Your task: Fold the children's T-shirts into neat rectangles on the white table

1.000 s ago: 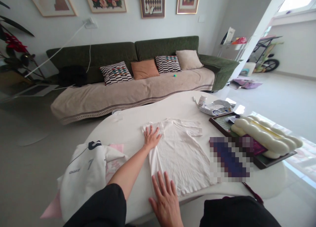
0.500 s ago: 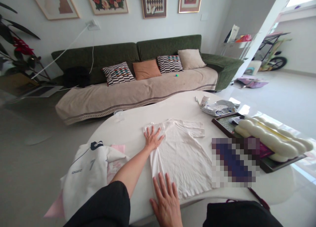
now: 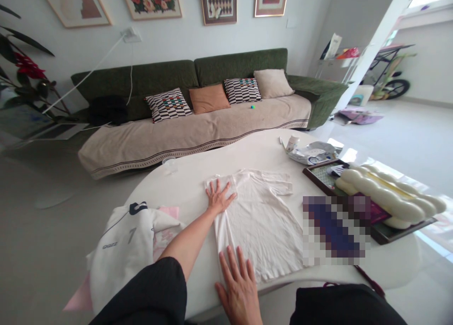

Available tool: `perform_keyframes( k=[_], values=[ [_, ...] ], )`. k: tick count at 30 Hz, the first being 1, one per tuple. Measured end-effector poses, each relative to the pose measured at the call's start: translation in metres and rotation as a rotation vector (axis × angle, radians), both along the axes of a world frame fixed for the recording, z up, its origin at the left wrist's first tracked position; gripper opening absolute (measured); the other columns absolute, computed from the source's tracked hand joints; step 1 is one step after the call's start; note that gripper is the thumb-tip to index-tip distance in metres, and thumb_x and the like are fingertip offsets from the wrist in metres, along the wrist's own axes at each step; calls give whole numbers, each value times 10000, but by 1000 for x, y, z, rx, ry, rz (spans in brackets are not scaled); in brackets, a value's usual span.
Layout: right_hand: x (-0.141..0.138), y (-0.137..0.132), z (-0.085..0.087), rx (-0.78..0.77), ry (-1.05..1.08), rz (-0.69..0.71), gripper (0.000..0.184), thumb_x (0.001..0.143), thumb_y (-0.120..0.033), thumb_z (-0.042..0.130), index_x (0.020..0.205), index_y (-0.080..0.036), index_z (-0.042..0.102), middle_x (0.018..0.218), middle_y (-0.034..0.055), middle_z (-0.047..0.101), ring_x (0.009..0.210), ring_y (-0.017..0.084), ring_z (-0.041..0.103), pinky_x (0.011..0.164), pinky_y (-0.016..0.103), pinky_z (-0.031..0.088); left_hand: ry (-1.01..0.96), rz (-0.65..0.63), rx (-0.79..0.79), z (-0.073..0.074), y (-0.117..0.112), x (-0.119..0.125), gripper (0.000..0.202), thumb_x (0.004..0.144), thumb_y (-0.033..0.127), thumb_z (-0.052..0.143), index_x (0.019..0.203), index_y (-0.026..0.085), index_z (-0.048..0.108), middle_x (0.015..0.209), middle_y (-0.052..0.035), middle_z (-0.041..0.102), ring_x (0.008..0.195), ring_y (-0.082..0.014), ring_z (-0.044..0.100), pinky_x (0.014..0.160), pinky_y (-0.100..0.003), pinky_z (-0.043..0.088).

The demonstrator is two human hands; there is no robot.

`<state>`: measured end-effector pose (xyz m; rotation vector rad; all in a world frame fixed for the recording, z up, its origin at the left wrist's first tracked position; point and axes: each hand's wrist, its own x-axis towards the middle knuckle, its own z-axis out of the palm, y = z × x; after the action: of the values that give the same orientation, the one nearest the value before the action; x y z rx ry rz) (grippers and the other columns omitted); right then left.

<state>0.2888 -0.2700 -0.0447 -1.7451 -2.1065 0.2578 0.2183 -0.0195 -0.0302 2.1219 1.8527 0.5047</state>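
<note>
A white T-shirt [image 3: 258, 226] lies flat on a white oval table [image 3: 247, 148], its left side folded inward. My left hand [image 3: 220, 197] rests palm down on the shirt's upper left corner, fingers spread. My right hand [image 3: 238, 287] presses flat near the lower hem, fingers apart, partly on the shirt's edge. Neither hand grips the cloth. To the left of my left forearm sits a crumpled white jersey with a number 7 [image 3: 122, 242], over pink cloth [image 3: 166, 212]. A pixelated patch [image 3: 334, 230] hides whatever lies right of the shirt.
A dark wooden tray [image 3: 320, 176] holds a bumpy cream cushion [image 3: 385, 197]. Crumpled packets [image 3: 313, 153] and a clear glass [image 3: 170, 165] stand on the table. The table's rounded edge curves past my arms, with a long green sofa [image 3: 177, 79] beyond.
My hands stay in place on the shirt. Only the view has shifted slightly as my head moves.
</note>
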Motion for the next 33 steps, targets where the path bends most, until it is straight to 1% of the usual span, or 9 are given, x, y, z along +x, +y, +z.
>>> perform_keyframes(
  k=[5, 10, 18, 24, 33],
  values=[
    [2, 0, -5, -30, -23, 27, 648, 821, -335, 436, 1395, -328, 137, 1444, -44, 126, 1320, 300, 145, 1007, 496, 262, 157, -16, -20, 1, 0, 1, 649, 740, 682, 357, 1327, 409, 312, 1476, 41, 137, 1324, -376, 29, 1024, -588, 59],
    [3, 0, -6, -36, -36, 30, 648, 828, -337, 420, 1398, -326, 113, 1448, -47, 108, 1326, 292, 124, 1011, 486, 255, 222, -19, -36, 3, 0, 1, 666, 747, 700, 299, 1348, 417, 249, 1479, 45, 117, 1326, -368, 43, 1022, -585, 88],
    [2, 0, -5, -20, -33, 24, 658, 823, -332, 428, 1398, -328, 110, 1447, -47, 124, 1325, 292, 130, 1009, 483, 256, 249, -17, -48, 5, -1, 2, 672, 752, 700, 295, 1355, 411, 226, 1484, 30, 96, 1329, -355, 42, 1026, -570, 94],
    [2, 0, -4, -27, -29, 20, 659, 818, -319, 429, 1398, -331, 115, 1449, -48, 114, 1327, 291, 124, 1009, 483, 253, 249, -25, -35, 4, -1, 1, 669, 749, 709, 286, 1351, 425, 222, 1485, 31, 89, 1328, -357, 52, 1021, -575, 97],
    [2, 0, -5, -28, -35, 23, 652, 822, -326, 415, 1399, -330, 111, 1449, -50, 107, 1327, 290, 121, 1010, 485, 251, 257, -21, -37, 3, 0, 1, 668, 753, 707, 263, 1353, 415, 229, 1484, 26, 94, 1330, -353, 46, 1021, -576, 97]
  ],
)
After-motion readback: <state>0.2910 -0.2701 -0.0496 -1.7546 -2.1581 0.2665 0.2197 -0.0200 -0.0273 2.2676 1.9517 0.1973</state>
